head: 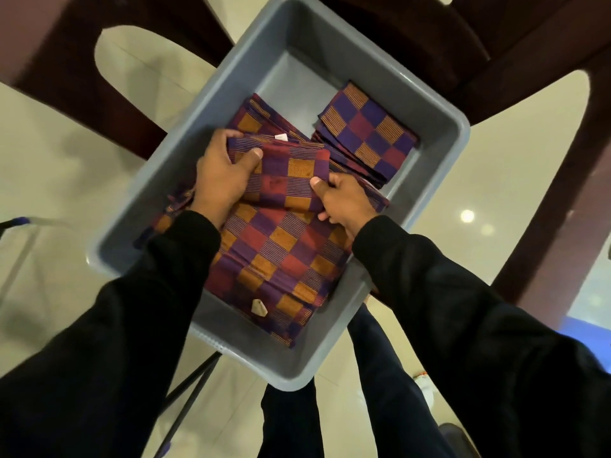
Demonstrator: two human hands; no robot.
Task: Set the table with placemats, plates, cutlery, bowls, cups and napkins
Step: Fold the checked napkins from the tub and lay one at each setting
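Two hands are down in the grey plastic tub (439, 127), and both of mine hold the same folded placemat (291, 175). My left hand (221, 173) has its thumb on top and fingers curled over the far left edge; my right hand (344, 201) pinches the near right corner, thumb pressed onto the cloth. So each grip is closed on that one mat, which sits on top of the pile in the middle of the tub.

The cloth is woven in a checkerboard of maroon, purple and orange squares, the orange and purple ones crossed by fine ribbed stripes. It looks soft and creases at the folds. A small white label (281, 137) shows at its far edge.

Under it lies a larger stack of placemats (281, 256) in the same check, filling the near half of the tub, with a pale tag (259, 307) near its front end. A second, smaller stack (367, 130) of square-folded pieces sits against the far right wall, its edges fanned slightly.

The tub is rectangular with rounded corners, smooth walls and a rolled rim. Beneath it I see glossy cream floor tiles (49, 180) and dark wooden chair frames (66, 67).
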